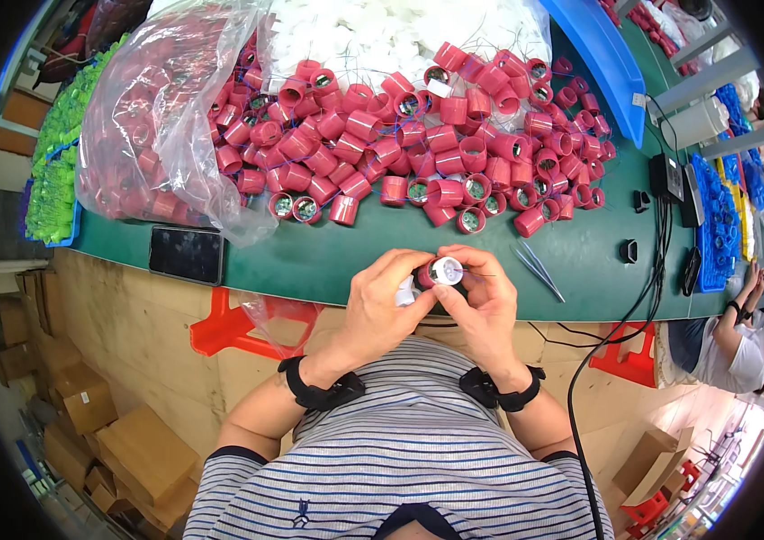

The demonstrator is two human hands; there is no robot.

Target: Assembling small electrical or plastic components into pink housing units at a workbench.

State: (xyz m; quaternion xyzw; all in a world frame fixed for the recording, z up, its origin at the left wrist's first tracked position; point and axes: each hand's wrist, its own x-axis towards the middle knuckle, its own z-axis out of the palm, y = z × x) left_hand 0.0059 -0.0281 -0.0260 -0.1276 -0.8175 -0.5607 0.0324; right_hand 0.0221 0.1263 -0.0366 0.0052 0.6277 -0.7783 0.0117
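Observation:
In front of my chest, close to the table's near edge, my left hand [380, 295] closes its fingers round a small red cylinder housing [427, 281]. A white round cap with a clear centre [447, 271] sits at the housing's end, pinched by the fingertips of my right hand [488, 295]. A thin dark wire sticks out by the cap. Another white piece [405, 292] shows against my left palm, partly hidden by the fingers. Just beyond my hands lies a big heap of similar red housings [445, 162], some with green circuit boards and blue wires inside.
On the green table [328, 265] lie a black phone [186, 252] at left and tweezers [540, 272] at right. A clear plastic bag [157, 135] of red housings stands far left. White parts [346, 40], a blue tray [602, 54] and black cables [661, 243] lie around; a person [742, 346] sits far right.

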